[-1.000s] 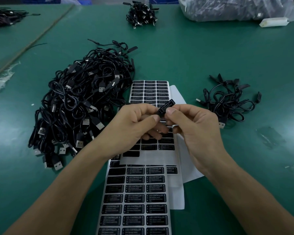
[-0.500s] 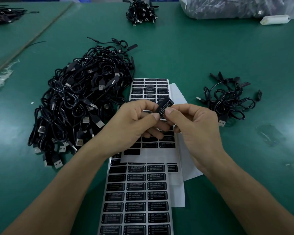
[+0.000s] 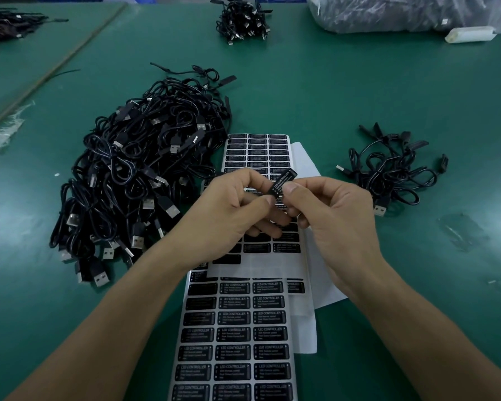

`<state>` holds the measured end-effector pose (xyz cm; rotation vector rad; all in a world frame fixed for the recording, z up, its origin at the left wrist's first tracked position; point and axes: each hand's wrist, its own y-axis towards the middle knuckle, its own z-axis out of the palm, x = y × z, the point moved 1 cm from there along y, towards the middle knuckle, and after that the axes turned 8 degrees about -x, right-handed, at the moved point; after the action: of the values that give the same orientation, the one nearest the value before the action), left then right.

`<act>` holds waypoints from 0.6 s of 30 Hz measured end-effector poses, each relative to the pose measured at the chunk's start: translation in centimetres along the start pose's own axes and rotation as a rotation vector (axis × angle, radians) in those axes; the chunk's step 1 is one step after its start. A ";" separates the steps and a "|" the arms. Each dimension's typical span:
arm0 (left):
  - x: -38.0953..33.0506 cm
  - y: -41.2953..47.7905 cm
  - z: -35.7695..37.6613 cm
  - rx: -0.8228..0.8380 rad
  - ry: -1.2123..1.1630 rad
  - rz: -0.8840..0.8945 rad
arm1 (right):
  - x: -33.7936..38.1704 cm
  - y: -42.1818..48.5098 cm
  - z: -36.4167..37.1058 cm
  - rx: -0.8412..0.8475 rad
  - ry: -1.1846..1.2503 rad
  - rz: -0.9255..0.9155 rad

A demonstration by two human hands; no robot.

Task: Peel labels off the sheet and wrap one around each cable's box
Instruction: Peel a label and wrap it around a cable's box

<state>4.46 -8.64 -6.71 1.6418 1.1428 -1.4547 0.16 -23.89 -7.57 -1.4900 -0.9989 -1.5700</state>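
Fingers point(image 3: 292, 190) of left hand point(image 3: 229, 218), right hand point(image 3: 337, 224) pinched round slim glossy-black box point(image 3: 283, 180).

We see a small black white-lettered box point(image 3: 284, 180) between our left hand point(image 3: 229, 215) and right hand point(image 3: 339, 227), white paper sheets gridded with black labels point(image 3: 235, 316) beneath, a tangled black cable heap point(image 3: 139, 175) leftward, green table mat point(image 3: 330, 96) around.

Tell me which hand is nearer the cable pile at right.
Right. The right hand is left of the small pile; the left hand lies farther left, by the big pile.
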 end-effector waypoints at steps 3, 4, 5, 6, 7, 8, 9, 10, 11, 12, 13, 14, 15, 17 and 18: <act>0.0 0.0 0.0 -0.001 0.004 -0.001 | -0.1 0.0 0.0 -0.012 -0.023 -0.026; 0.0 0.0 0.0 -0.001 0.008 -0.003 | -0.1 0.0 0.1 -0.015 -0.034 -0.036; 0.0 0.0 0.0 0.000 0.013 -0.005 | -0.1 0.0 0.1 -0.017 -0.043 -0.044; 0.0 0.0 0.1 0.002 0.016 -0.008 | -0.1 0.0 0.1 -0.018 -0.049 -0.051; 0.0 0.0 0.1 0.003 0.017 -0.011 | -0.1 0.0 0.1 -0.018 -0.052 -0.054; 0.0 0.0 0.1 0.004 0.016 -0.015 | -0.2 0.0 0.1 -0.018 -0.053 -0.055; 0.0 0.0 0.1 0.005 0.015 -0.017 | -0.2 0.0 0.1 -0.017 -0.054 -0.055; 0.0 0.0 0.1 0.004 0.014 -0.018 | -0.2 0.0 0.1 -0.016 -0.055 -0.055; -0.1 0.0 0.1 0.004 0.013 -0.020 | -0.2 0.0 0.2 -0.015 -0.057 -0.055; -0.1 0.0 0.1 0.004 0.014 -0.020 | -0.2 0.0 0.2 -0.013 -0.059 -0.054; -0.1 0.0 0.1 0.004 0.017 -0.018 | -0.1 0.0 0.2 -0.011 -0.061 -0.053; -0.1 0.0 0.1 0.003 0.018 -0.017 | -0.1 0.0 0.2 -0.007 -0.061 -0.051; -0.1 0.0 0.1 0.003 0.018 -0.016 | -0.1 0.0 0.2 -0.004 -0.059 -0.049; -0.2 0.0 0.1 0.005 0.017 -0.016 | -0.1 0.0 0.2 -0.004 -0.055 -0.046; -0.2 0.0 0.1 0.006 0.019 -0.016 | -0.1 0.0 0.2 -0.004 -0.056 -0.047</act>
<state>4.39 -8.75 -6.55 1.6570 1.1658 -1.4568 0.25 -23.70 -7.65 -1.5306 -1.0702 -1.5711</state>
